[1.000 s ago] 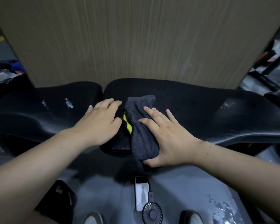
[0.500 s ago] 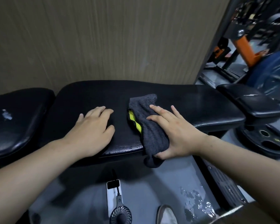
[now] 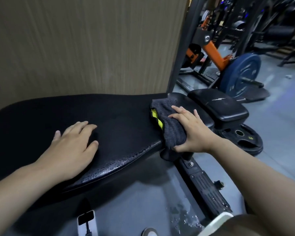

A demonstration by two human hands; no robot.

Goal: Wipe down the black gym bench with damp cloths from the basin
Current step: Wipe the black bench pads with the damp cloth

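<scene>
The black gym bench (image 3: 119,120) runs across the middle of the view, its near edge beaded with water. A dark grey cloth (image 3: 170,126) with a yellow strip lies over the bench's right end and hangs off the front edge. My right hand (image 3: 192,132) lies on the cloth, fingers spread on top and thumb curled under its hanging part, gripping it. My left hand (image 3: 75,147) rests flat on the bench pad to the left, fingers straight, holding nothing.
A small black pad (image 3: 220,108) sits just beyond the bench's right end, with a weight plate (image 3: 245,138) on the floor below it. A blue plate (image 3: 242,75) and orange rack stand behind. A basin rim (image 3: 216,222) shows at bottom right beside splashed water. A wood wall stands behind.
My right hand has slid the cloth rightward along the bench to its right end. My view has turned right. My left hand stays flat on the pad.
</scene>
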